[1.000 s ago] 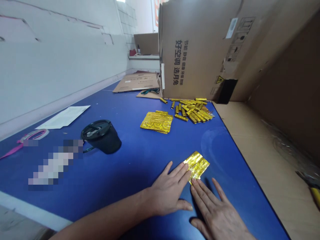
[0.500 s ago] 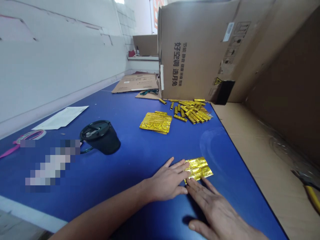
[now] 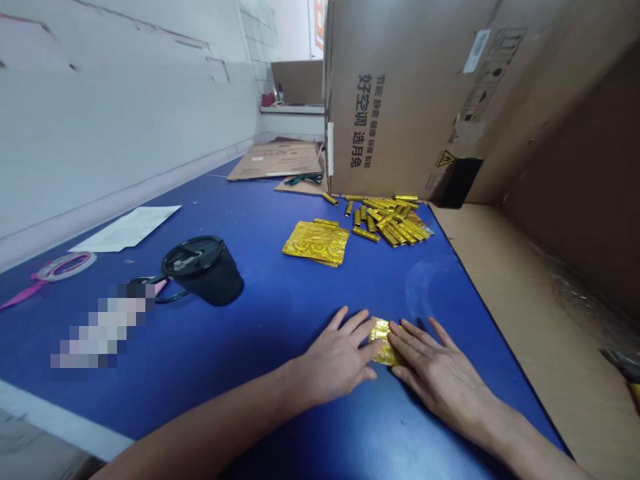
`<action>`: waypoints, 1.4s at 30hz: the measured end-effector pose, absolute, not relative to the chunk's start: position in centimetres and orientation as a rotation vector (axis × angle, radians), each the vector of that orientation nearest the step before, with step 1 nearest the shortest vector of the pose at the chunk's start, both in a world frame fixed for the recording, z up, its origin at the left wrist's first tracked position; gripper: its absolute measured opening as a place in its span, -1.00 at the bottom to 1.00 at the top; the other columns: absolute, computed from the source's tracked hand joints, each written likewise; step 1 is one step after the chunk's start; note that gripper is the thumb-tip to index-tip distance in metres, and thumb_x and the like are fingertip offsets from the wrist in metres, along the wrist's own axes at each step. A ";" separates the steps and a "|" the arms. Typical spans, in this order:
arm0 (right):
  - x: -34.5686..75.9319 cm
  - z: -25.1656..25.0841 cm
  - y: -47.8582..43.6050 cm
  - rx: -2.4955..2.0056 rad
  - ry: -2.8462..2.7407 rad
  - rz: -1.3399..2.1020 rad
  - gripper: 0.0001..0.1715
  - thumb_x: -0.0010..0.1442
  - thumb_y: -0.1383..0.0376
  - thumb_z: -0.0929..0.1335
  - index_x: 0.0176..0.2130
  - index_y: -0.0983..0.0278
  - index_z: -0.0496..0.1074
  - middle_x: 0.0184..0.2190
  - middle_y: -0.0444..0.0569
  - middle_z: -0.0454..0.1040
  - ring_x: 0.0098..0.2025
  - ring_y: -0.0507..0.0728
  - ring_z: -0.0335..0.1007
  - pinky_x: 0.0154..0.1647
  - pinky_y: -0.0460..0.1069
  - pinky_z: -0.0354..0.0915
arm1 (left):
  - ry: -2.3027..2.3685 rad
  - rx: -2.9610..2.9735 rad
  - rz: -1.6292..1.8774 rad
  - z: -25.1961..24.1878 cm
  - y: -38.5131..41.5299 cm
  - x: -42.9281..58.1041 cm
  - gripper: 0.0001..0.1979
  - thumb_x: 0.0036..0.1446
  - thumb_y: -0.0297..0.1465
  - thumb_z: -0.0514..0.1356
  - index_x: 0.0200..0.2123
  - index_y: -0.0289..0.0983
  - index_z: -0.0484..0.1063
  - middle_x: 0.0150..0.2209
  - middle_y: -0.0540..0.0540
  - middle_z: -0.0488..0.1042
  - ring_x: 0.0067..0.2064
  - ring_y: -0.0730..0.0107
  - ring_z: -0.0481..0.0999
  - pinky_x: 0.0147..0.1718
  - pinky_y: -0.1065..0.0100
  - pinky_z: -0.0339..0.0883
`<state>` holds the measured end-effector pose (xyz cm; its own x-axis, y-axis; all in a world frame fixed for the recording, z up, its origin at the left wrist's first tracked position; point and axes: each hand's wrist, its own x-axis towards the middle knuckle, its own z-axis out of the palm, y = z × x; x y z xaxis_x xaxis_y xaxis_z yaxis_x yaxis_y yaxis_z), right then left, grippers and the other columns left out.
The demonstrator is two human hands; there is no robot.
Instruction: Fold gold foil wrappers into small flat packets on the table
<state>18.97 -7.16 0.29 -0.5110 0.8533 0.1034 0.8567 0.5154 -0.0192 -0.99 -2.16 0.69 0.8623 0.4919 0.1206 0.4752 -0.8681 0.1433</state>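
- Gold foil piece (image 3: 384, 340) lies flat between both hands, nearer the right edge of the blue surface (image 3: 425, 287).
- Left hand (image 3: 335, 360): fingers (image 3: 363, 325) spread open, tips touching the foil's left side, not gripping.
- Right hand (image 3: 440, 373): fingers (image 3: 407, 340) open and flat, tips resting on the foil's right side, not gripping.
- Flat fingers on both sides seem good for keeping the foil from sliding.
- Foil stack (image 3: 316, 243) and gold rolls (image 3: 395, 221) lie farther off, near the box (image 3: 400, 100).
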 end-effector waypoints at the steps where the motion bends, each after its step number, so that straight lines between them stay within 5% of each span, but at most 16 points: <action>1: 18.6 0.4 -7.6 -1.534 -2.614 -0.102 -0.53 0.14 0.20 0.21 0.03 0.33 0.25 0.01 0.09 0.31 0.03 0.26 0.20 0.02 0.31 0.04 | 0.780 2.925 0.244 0.8 -2.2 -0.9 -0.61 0.10 -0.23 0.07 -0.02 -0.24 0.22 0.08 -0.17 0.18 0.15 0.15 0.02 0.08 0.03 -0.16; 7: 17.7 2.3 -7.8 -1.584 -2.538 -0.087 -0.67 0.13 0.22 0.21 -0.14 0.25 0.39 -0.16 0.05 0.46 -0.11 0.24 0.33 -0.06 0.26 0.14 | 0.810 2.907 0.278 1.0 -2.5 -0.3 -0.69 0.15 -0.28 0.02 -0.07 -0.28 0.27 -0.08 -0.10 0.34 0.03 0.25 0.18 0.07 0.14 -0.10; 12: 19.3 2.3 -5.7 -1.399 -2.699 0.113 -0.53 0.16 0.40 0.14 0.06 0.20 0.20 0.03 -0.02 0.29 0.08 0.21 0.14 0.03 0.30 0.03 | 0.788 2.959 0.278 0.5 -2.3 -0.2 -0.68 0.12 -0.27 0.06 -0.09 -0.30 0.28 -0.07 -0.11 0.33 0.04 0.23 0.16 0.08 0.11 -0.15; 20: 19.4 1.2 -6.4 -1.402 -2.712 0.213 -0.52 0.15 0.35 0.17 0.09 0.25 0.17 0.10 0.00 0.17 0.15 0.22 -0.02 0.08 0.33 -0.05 | 0.861 2.964 0.335 0.3 -1.3 -0.3 -0.69 0.17 -0.30 0.00 -0.06 -0.29 0.26 -0.03 -0.09 0.31 0.04 0.20 0.13 0.06 0.09 -0.15; 28: 18.8 1.6 -6.5 -1.383 -2.676 0.230 -0.54 0.20 0.34 0.12 0.09 0.27 0.15 0.08 0.01 0.20 0.14 0.16 0.01 0.12 0.30 -0.10 | 0.918 2.977 0.291 0.3 -1.4 0.0 -0.81 0.14 -0.39 0.03 -0.18 -0.31 0.31 -0.25 -0.10 0.33 -0.17 0.26 0.26 -0.19 0.27 0.14; 42: 18.8 -1.4 -7.1 -1.351 -2.669 -0.022 -0.48 0.20 0.32 0.14 0.14 0.34 0.05 0.14 0.10 0.08 0.17 0.18 -0.06 0.11 0.26 -0.04 | 0.881 3.069 0.196 -0.1 -1.8 -0.1 -0.72 0.16 -0.47 -0.03 -0.05 -0.38 0.22 -0.12 -0.16 0.35 -0.11 0.27 0.29 -0.11 0.23 0.07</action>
